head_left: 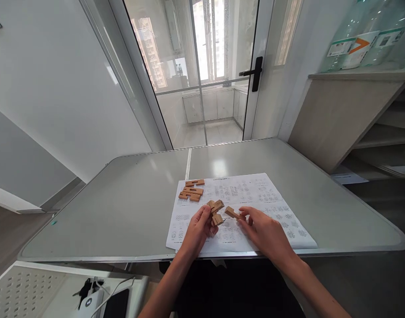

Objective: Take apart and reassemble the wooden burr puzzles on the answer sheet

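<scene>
My left hand (198, 229) is closed on a small cluster of joined wooden puzzle pieces (216, 211), lifted just above a printed instruction sheet (275, 207). My right hand (265, 230) pinches one notched wooden piece (232, 213) by its end, close to the right of the cluster and apart from it. Three more notched wooden pieces (191, 190) lie flat together at the sheet's far left corner.
The sheet lies on a grey table (123, 207) with a metal rim. A glass door (202, 70) stands beyond the table and wooden shelves (371, 123) at the right. A white perforated surface with cables and a dark device (99, 300) sits at the lower left.
</scene>
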Demonstrator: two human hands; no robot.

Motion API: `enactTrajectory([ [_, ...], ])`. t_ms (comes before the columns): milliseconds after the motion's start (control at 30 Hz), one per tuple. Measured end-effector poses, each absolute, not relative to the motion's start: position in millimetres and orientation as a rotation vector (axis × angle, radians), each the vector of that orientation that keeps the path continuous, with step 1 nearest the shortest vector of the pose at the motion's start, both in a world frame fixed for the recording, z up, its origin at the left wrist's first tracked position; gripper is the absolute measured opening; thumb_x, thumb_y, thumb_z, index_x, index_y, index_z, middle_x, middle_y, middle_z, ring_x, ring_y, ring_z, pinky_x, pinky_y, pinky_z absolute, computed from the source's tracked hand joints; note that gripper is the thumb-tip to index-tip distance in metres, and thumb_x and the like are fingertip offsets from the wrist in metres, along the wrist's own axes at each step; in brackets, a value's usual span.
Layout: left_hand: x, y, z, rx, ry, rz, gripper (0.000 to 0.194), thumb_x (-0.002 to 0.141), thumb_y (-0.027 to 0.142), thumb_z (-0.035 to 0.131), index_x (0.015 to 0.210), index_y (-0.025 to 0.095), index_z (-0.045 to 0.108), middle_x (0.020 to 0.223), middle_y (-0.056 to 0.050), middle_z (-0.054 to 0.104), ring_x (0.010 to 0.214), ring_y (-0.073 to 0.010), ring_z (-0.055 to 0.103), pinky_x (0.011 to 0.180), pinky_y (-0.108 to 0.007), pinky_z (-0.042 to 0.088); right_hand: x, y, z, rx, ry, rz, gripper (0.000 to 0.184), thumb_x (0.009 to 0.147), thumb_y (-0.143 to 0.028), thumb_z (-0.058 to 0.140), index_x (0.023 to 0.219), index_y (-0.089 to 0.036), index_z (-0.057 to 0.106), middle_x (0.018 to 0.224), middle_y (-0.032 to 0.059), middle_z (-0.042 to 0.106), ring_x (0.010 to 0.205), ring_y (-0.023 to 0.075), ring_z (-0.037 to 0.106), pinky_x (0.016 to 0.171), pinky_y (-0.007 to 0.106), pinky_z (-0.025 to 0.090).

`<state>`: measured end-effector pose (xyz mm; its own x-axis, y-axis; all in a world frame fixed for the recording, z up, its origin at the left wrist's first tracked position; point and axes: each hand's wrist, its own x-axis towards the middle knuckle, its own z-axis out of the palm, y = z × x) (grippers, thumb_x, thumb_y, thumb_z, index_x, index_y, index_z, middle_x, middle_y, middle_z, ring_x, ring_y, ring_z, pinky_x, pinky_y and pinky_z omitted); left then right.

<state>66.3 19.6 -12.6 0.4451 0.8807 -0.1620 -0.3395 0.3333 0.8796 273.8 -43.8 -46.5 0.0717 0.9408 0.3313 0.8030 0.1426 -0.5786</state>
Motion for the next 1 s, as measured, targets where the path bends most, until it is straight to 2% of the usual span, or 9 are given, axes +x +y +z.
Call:
enactTrajectory([
  [133,66.4,20.1,-15.8,0.913,0.694,0.882,0.042,0.087,0.054,0.078,0.093,0.016,0.063,0.065,0.005,0.053,0.057,-0.0084,0.039,0.056,-0.024,0.034,271.1,-41.2,-48.4,-1.694,-1.809,0.180,0.023,0.106,-0.038,0.046,0.113,-0.025,0.063,0.103,0.0068,0.076,0.080,0.0249,0.072,0.064,0.036,0.053],
  [267,65.1,20.3,-19.6,0.961,0.695,0.880,0.043,0.091,0.054,0.073,0.103,0.014,0.065,0.068,0.004,0.054,0.059,-0.0087,0.041,0.057,-0.023,0.037,265.8,-45.0,-37.8,-1.664,-1.700,0.205,0.027,0.105,-0.043,0.048,0.115,-0.024,0.065,0.117,0.0100,0.073,0.088,0.0264,0.072,0.068,0.038,0.055],
  [333,64.8,19.7,-20.0,0.989,0.718,0.883,0.045,0.091,0.055,0.072,0.107,0.013,0.066,0.071,0.003,0.056,0.060,-0.0087,0.042,0.057,-0.023,0.038,260.1,-49.4,-27.7,-1.609,-1.610,0.346,0.031,0.105,-0.049,0.049,0.115,-0.024,0.065,0.116,0.0104,0.072,0.087,0.0253,0.072,0.070,0.037,0.056],
  [433,64.2,18.5,-18.9,1.051,0.759,0.870,0.047,0.093,0.058,0.069,0.108,0.015,0.066,0.074,0.001,0.058,0.062,-0.0093,0.046,0.059,-0.023,0.040,247.8,-55.1,-12.2,-1.501,-1.515,0.673,0.039,0.102,-0.057,0.052,0.116,-0.024,0.066,0.101,0.0081,0.075,0.082,0.0228,0.071,0.065,0.033,0.055],
  [500,63.7,17.8,-18.3,1.094,0.769,0.856,0.045,0.094,0.058,0.066,0.107,0.016,0.064,0.076,0.001,0.058,0.064,-0.0099,0.048,0.062,-0.023,0.042,238.8,-56.4,-4.5,-1.455,-1.478,0.811,0.042,0.101,-0.059,0.054,0.117,-0.023,0.068,0.101,0.0079,0.077,0.083,0.0226,0.071,0.063,0.031,0.054],
  [600,62.9,17.7,-19.0,1.137,0.767,0.841,0.042,0.097,0.057,0.063,0.105,0.016,0.062,0.077,0.000,0.058,0.066,-0.0107,0.049,0.062,-0.023,0.042,228.2,-54.4,2.5,-1.406,-1.435,0.922,0.038,0.100,-0.057,0.055,0.109,-0.023,0.071,0.100,0.0062,0.078,0.082,0.0210,0.071,0.062,0.029,0.052],
  [767,62.6,18.6,-19.3,1.187,0.771,0.824,0.049,0.098,0.061,0.058,0.120,0.017,0.057,0.065,0.007,0.046,0.054,-0.0086,0.036,0.052,-0.022,0.033,222.6,-50.3,5.5,-1.392,-1.369,0.993,0.034,0.100,-0.054,0.056,0.097,-0.023,0.070,0.088,0.0029,0.076,0.074,0.0185,0.068,0.061,0.028,0.049],
  [867,62.6,18.3,-16.7,1.178,0.746,0.802,0.056,0.096,0.064,0.059,0.127,0.018,0.053,0.061,0.010,0.038,0.049,-0.0072,0.027,0.048,-0.021,0.029,223.1,-51.2,4.3,-1.416,-1.356,0.958,0.034,0.099,-0.054,0.058,0.096,-0.023,0.070,0.089,0.0036,0.076,0.075,0.0190,0.068,0.061,0.028,0.048],
  [1000,62.2,17.6,-15.3,1.167,0.706,0.762,0.059,0.096,0.064,0.059,0.132,0.019,0.049,0.061,0.012,0.035,0.047,-0.0061,0.020,0.045,-0.019,0.025,223.6,-54.0,4.9,-1.415,-1.335,0.978,0.037,0.097,-0.057,0.059,0.095,-0.022,0.069,0.090,0.0047,0.076,0.074,0.0194,0.068,0.062,0.029,0.050],
])
